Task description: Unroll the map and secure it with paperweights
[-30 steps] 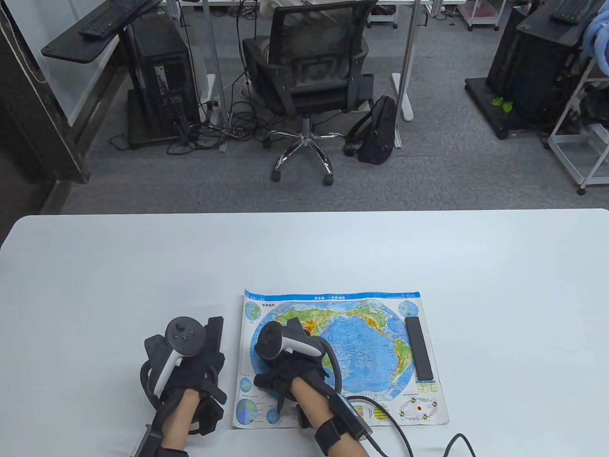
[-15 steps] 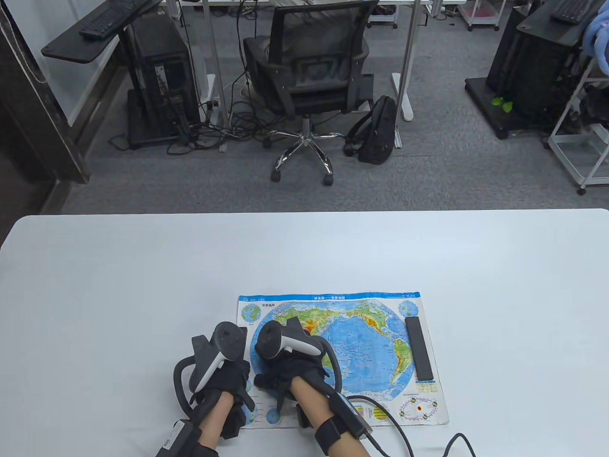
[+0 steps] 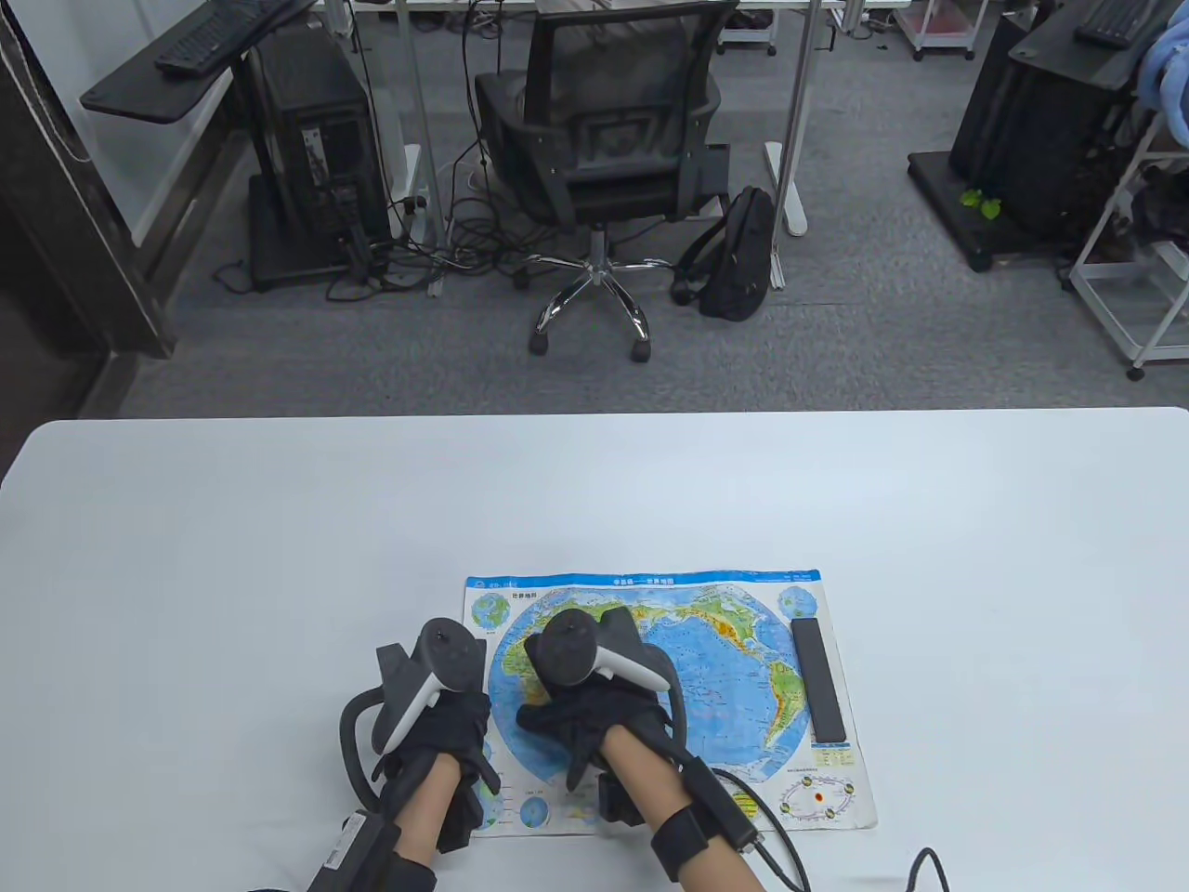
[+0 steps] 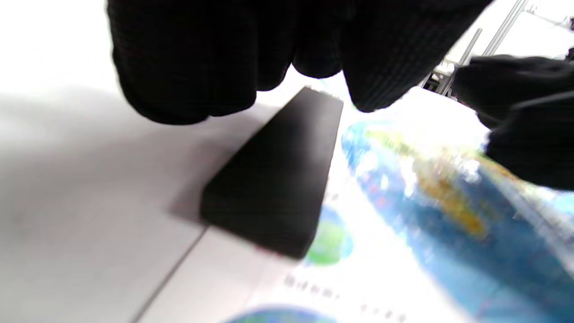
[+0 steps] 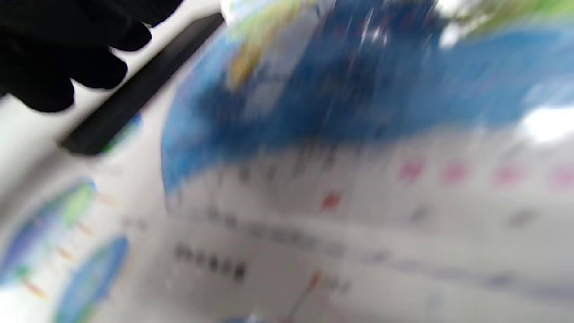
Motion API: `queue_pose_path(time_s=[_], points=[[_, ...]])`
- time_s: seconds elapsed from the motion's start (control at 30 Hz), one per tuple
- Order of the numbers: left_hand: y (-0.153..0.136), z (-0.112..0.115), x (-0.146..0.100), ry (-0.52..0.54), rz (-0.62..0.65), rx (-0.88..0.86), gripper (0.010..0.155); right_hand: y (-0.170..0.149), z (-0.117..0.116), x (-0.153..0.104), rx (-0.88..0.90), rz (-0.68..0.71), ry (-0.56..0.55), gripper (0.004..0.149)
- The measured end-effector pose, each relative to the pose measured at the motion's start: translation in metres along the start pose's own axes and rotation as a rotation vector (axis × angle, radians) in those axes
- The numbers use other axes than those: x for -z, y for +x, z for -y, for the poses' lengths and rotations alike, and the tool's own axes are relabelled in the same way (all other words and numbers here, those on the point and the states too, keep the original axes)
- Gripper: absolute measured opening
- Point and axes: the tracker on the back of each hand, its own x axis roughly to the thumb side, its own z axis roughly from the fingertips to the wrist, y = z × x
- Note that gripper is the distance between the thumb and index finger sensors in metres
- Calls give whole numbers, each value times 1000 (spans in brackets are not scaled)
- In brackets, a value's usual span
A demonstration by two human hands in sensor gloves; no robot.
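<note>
The world map (image 3: 725, 669) lies unrolled and flat on the white table (image 3: 279, 557). A black bar paperweight (image 3: 817, 681) lies along its right edge. My left hand (image 3: 444, 711) is at the map's left edge. In the left wrist view it holds the far end of a second black bar paperweight (image 4: 273, 179) between its fingers (image 4: 179, 67) and thumb. That bar lies half on the map (image 4: 426, 202) and half on the table. My right hand (image 3: 581, 720) is palm down over the map's left half, holding nothing. The right wrist view is blurred.
A cable (image 3: 780, 836) runs from my right wrist across the map's near edge. The table's far edge (image 3: 594, 413) lies well beyond the map, with an office chair (image 3: 604, 139) and a backpack (image 3: 738, 251) on the floor behind it.
My left hand carried the second paperweight rightward from the bare table to the map's left edge. My right hand then shifted right and slightly farther along the map.
</note>
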Motion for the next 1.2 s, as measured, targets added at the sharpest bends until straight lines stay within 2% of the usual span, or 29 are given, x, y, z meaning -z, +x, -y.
queue_pose_path(time_s=[0.1, 0.27, 0.37, 0.43, 0.53, 0.73, 0.83, 0.97, 1.2], points=[[12, -28, -11, 37, 73, -83, 68, -9, 37, -29, 43, 26, -79, 75], [44, -70, -43, 138, 342, -327, 74, -17, 93, -96, 152, 138, -257, 77], [59, -78, -63, 153, 535, -474, 76, -24, 111, -136, 213, 221, -347, 78], [64, -77, -74, 157, 625, -530, 76, -30, 114, -154, 253, 264, -387, 79], [69, -66, -88, 194, 737, -599, 77, -48, 107, -180, 323, 339, -445, 81], [69, -31, -94, 243, 844, -651, 79, -84, 76, -188, 396, 383, -500, 83], [66, -10, -89, 240, 855, -661, 81, -102, 62, -182, 436, 367, -478, 84], [60, 15, -75, 170, 811, -664, 81, -123, 44, -172, 476, 337, -449, 84], [46, 28, -69, 128, 778, -649, 81, -136, 22, -165, 482, 276, -404, 83]])
